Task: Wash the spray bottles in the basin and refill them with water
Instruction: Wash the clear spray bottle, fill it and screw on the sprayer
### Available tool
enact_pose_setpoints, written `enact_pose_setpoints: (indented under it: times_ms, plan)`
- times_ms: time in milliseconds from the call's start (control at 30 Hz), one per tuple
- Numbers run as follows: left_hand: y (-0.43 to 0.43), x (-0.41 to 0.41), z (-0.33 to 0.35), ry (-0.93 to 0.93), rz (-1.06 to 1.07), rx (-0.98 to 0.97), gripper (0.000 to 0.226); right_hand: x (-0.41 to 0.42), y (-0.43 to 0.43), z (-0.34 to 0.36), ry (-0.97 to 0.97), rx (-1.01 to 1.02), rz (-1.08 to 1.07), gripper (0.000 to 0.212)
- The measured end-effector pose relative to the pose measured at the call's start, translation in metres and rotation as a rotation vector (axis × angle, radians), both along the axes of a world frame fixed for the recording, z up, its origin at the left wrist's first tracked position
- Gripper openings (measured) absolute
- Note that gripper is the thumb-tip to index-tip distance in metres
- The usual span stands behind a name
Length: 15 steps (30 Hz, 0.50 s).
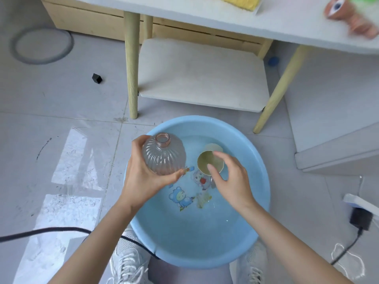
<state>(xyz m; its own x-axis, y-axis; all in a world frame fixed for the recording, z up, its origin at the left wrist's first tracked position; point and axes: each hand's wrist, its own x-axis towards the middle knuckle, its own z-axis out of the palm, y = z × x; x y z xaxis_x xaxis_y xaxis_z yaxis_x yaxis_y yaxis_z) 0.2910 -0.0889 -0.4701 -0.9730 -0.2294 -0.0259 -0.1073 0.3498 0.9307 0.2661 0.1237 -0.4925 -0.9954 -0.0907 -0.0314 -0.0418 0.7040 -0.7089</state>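
Over a blue basin (194, 242) on a tiled floor, seen from the head cam looking down: I'm watching two bare forearms reach in from the bottom of frame, a white shoe either side.

L side: the left hand (141, 177) is wrapped round the lower body of a clear ribbed spray bottle (164, 156), palm on its left flank, fingertips curled under its base. No spray head on it. Its long axis runs from the palm up and away from the person, so the open neck (163, 138) sits at the far end, facing up. Bottle is held above the water (205, 226), over the basin's left part. Can't tell how much liquid is inside.

R side: the right hand (231, 181) pinches the rim of a small yellow-green cup (209, 162), thumb on the near edge, fingers on the far edge. Cup mouth faces up; contents unclear. A pale shape behind it may be a reflection, can't tell.

Key relation, as I judge it: cup is just beside the bottle's right flank, not touching, w/ the neck up and to the left of it. Refilling would likely mean lifting the cup over that narrow opening. Hands are apart, each clamped on its own item.

A cartoon print (181, 198) shows through the water on the basin floor.
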Motion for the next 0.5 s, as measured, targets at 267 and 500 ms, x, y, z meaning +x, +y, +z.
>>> enact_pose_setpoints:
  times_ms: [267, 500]
  plan:
    - [0.01, -0.006, 0.07, 0.077, -0.064, 0.063, 0.092, -0.018, -0.021, 0.103, -0.129, -0.212, 0.237, 0.037]
    - [0.005, -0.007, 0.146, 0.148, -0.161, 0.145, 0.087, -0.014, -0.023, 0.175, -0.133, -0.422, 0.233, 0.024]
